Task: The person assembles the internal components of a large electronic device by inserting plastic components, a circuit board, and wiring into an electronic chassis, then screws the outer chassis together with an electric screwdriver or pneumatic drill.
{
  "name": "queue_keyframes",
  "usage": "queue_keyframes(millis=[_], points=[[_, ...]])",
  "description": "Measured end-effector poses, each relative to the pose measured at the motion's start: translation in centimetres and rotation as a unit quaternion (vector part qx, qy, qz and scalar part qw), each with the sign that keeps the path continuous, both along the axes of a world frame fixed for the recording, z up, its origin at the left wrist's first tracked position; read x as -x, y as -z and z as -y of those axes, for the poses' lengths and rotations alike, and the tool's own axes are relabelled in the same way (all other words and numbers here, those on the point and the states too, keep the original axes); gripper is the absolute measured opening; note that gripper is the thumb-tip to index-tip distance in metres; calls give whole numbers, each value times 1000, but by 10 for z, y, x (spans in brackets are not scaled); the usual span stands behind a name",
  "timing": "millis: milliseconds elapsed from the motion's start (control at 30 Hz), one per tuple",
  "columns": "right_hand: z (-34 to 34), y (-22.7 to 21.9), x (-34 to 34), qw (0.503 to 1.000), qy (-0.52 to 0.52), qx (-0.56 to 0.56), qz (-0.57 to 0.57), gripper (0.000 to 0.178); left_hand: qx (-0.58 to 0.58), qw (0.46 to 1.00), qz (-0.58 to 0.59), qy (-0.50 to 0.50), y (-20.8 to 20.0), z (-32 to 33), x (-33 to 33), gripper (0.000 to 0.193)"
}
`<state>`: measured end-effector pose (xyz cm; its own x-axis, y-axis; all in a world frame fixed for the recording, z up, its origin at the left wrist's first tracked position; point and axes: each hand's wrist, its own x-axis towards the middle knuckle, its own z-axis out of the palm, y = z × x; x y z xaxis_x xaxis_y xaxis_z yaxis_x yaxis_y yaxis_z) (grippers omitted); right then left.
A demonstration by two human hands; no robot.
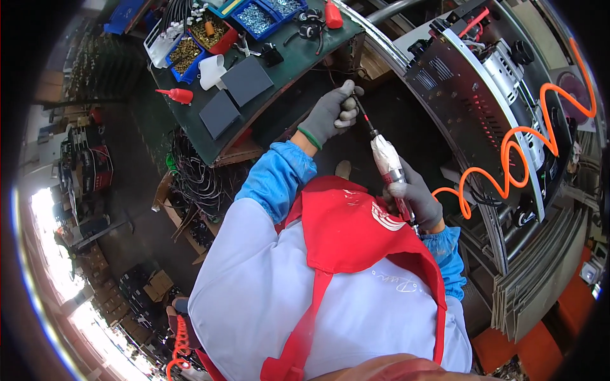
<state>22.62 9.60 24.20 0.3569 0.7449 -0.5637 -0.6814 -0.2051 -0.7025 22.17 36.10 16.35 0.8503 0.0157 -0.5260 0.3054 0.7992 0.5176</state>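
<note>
My right hand (412, 193), in a grey glove, is wrapped round a pneumatic screwdriver (387, 162) with a red body and a white-wrapped front. Its long thin bit (366, 119) points up and away, toward my left hand (330, 115). That hand wears a grey glove with a green cuff. Its fingers are curled closed at the bit's tip, and whatever they pinch there is too small to make out. Both hands are in front of my red apron (343, 228), between the workbench and the metal machine housing.
The green workbench (289, 73) at the far left carries dark flat plates (246, 81), blue bins (185, 58) of small fasteners and red bottles (178, 95). An open machine housing (470, 101) stands on rails at the right. An orange coiled hose (508, 152) hangs across it. Cables (197, 178) lie bundled below the bench.
</note>
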Motion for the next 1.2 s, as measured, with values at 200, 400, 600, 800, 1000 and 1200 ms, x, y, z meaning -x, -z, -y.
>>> queue_keyframes(millis=[200, 400, 600, 800, 1000, 1200], points=[[7, 3, -2, 981, 40, -72, -176, 81, 22, 996, 79, -37, 1, -1, 4, 36], [-4, 8, -5, 997, -41, -16, -57, 85, -18, 998, 7, -60, -4, 4, 2, 37], [-19, 2, 0, 997, -29, 16, 72, 88, -131, 990, -17, -59, -5, -2, 8, 39], [-13, -7, -2, 997, 33, 18, 67, 89, -597, 780, -107, -158, 28, -108, -15, 36], [-6, -8, 2, 996, 58, 51, 48, 91, -817, 503, -277, 54, 69, -208, -21, 36], [0, -3, 11, 989, 96, 86, 78, 97, -851, 482, -210, 10, 121, -155, 10, 28]])
